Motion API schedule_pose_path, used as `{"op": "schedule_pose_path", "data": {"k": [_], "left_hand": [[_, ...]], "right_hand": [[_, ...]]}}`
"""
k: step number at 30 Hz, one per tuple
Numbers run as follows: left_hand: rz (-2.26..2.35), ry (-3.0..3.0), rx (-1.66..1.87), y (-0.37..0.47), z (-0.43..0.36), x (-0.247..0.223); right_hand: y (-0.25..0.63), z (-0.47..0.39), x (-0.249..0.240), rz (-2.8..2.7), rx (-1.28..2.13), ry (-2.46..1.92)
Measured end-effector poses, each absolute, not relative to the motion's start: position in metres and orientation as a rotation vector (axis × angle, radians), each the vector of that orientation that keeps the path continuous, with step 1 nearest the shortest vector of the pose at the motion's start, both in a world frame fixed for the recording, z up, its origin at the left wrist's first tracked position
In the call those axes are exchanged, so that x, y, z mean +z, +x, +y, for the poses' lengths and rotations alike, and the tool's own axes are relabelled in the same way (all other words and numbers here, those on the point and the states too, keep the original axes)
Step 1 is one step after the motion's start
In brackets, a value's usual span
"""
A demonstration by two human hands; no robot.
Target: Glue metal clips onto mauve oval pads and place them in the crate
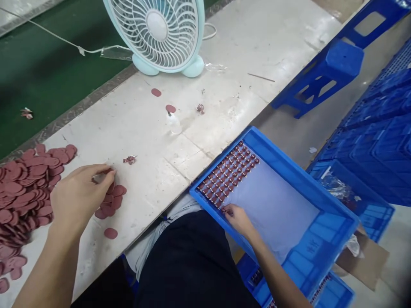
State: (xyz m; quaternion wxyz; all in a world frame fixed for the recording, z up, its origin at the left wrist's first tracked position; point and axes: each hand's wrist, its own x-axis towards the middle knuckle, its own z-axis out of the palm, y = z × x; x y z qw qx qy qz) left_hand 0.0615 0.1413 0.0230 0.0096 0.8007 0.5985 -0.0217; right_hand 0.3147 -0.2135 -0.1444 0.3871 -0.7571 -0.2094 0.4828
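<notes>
My left hand (pixel 80 194) hovers over the white table between a large heap of reddish-brown oval discs (pixel 32 171) and a small cluster of the same discs (pixel 112 199). Its thumb and index finger meet at the tips; whatever they pinch, if anything, is too small to make out. My right hand (pixel 237 218) reaches into a blue tray (pixel 276 149), its fingertips closed on a small dark red piece (pixel 224 209) at the near end of the rows. Several rows of small dark red pieces (pixel 227 173) stand on a pale sheet (pixel 276 201) in the tray.
A light blue fan (pixel 157 30) stands at the table's back. A small white bottle (pixel 174 123), loose discs (pixel 156 92) and scraps (pixel 130 160) lie on the table. Blue stools (pixel 343 60) and stacked blue crates (pixel 382 141) are at the right.
</notes>
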Motion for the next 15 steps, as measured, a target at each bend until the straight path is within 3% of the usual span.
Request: {"op": "schedule_pose_path", "data": {"k": [7,15], "left_hand": [[1.918,2.438,0.066,0.061,0.135,0.026],[1.970,2.178,0.616,0.043,0.132,0.035]], "right_hand": [[0.314,-0.213,-0.146,-0.545,1.273,-1.915],[0.313,-0.204,-0.140,-0.586,1.244,-1.928]]}}
